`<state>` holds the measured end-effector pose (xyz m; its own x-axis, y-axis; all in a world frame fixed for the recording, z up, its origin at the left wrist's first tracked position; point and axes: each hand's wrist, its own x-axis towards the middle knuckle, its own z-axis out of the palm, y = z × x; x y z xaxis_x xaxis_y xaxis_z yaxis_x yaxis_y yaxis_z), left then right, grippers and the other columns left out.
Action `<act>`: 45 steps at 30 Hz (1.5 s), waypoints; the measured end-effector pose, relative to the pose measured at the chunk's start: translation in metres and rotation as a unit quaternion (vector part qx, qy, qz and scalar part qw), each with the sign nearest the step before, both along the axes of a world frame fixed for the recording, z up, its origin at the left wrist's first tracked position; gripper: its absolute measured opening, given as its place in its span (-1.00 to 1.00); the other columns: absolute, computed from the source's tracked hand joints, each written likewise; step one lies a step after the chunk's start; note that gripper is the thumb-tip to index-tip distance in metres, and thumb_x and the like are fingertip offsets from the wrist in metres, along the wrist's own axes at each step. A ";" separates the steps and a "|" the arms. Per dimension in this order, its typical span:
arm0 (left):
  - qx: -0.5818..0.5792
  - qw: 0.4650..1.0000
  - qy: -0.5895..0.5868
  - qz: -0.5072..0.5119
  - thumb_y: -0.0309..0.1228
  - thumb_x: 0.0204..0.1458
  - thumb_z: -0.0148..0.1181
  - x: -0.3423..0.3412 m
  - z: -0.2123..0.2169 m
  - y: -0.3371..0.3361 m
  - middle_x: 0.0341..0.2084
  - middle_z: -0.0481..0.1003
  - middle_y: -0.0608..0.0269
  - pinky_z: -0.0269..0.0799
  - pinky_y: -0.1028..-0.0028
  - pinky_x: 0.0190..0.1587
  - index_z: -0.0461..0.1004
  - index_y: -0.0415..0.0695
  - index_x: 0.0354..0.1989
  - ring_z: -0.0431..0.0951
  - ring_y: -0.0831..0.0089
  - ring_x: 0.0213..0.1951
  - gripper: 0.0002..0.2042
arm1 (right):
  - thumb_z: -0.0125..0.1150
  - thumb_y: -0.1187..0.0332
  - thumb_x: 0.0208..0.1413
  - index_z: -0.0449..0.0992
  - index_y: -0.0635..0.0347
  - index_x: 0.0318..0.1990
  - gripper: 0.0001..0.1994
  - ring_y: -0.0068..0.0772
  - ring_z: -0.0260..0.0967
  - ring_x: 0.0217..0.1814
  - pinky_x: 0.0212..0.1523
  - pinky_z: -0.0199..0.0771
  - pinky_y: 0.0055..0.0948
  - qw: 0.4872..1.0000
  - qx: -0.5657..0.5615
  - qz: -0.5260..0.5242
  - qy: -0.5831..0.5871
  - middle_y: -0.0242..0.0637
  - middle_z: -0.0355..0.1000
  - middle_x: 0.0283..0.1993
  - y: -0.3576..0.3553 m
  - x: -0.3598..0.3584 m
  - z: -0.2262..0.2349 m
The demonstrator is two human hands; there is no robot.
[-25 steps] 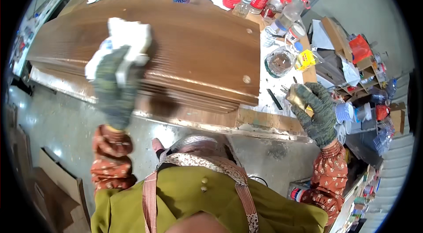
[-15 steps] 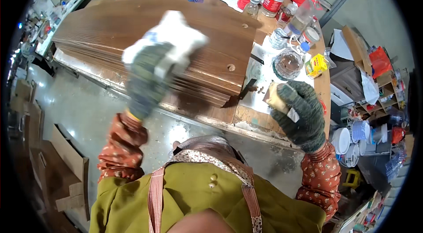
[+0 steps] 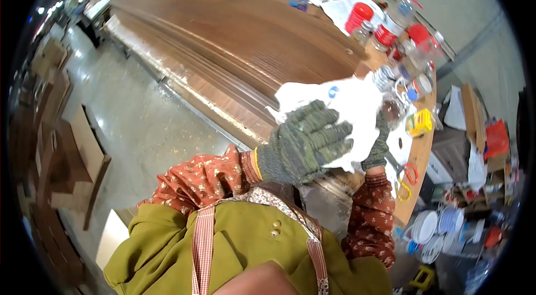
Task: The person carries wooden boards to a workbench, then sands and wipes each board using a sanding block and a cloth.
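Touching white cloth (image 3: 356, 109), left grip (image 3: 306, 145) spread.

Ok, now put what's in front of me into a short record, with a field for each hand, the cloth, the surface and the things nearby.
Left hand: gloved, fingers laid over the white cloth
Right hand: gloved, partly hidden behind the cloth; its grip can't be seen
White cloth: bunched between the hands
Surface: stacked brown wooden panels on a bench
Right of the cloth: scissors with red and yellow handles, yellow box
Far side: red container, red-labelled bottle
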<state>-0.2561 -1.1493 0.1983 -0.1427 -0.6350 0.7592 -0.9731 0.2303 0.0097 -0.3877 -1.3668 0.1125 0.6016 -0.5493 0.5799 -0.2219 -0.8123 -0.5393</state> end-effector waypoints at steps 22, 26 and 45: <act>-0.227 0.748 0.594 0.190 -0.25 0.10 0.11 0.222 0.029 0.102 -0.22 0.47 0.28 0.33 0.53 -0.14 0.42 -0.20 0.00 0.42 0.56 -0.23 -0.64 | 0.33 0.36 -0.17 0.46 -0.07 0.03 -0.51 -0.07 0.36 -0.14 -0.17 0.42 -0.20 0.880 -0.275 0.346 0.173 -0.09 0.33 -0.09 0.104 0.084 0.184; -0.193 0.833 0.237 0.462 -0.37 0.19 -0.07 0.257 -0.027 0.162 0.09 0.36 0.13 0.21 0.47 0.16 0.26 -0.23 0.17 0.38 0.30 0.09 -0.61 | 0.20 0.37 -0.08 0.44 -0.11 0.05 -0.56 -0.07 0.34 -0.14 -0.20 0.42 -0.18 0.841 -0.317 0.400 0.181 -0.10 0.32 -0.15 0.122 0.162 0.187; -0.489 0.356 0.779 0.165 -0.06 0.08 0.06 0.247 -0.120 0.268 -0.56 0.37 0.07 0.29 0.35 -0.71 0.30 -0.13 -0.05 0.32 0.30 -0.75 -0.58 | 0.22 0.08 -0.03 0.39 -0.04 0.09 -0.51 -0.06 0.35 -0.09 -0.06 0.37 -0.18 0.861 -0.296 0.386 0.146 -0.04 0.41 -0.18 0.117 0.398 0.192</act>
<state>-0.0092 -0.8816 0.0785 0.8947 0.2559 -0.3661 0.0620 0.7406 0.6691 0.0103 -1.2499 0.3041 0.8228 0.4204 0.3825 0.4520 -0.8920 0.0081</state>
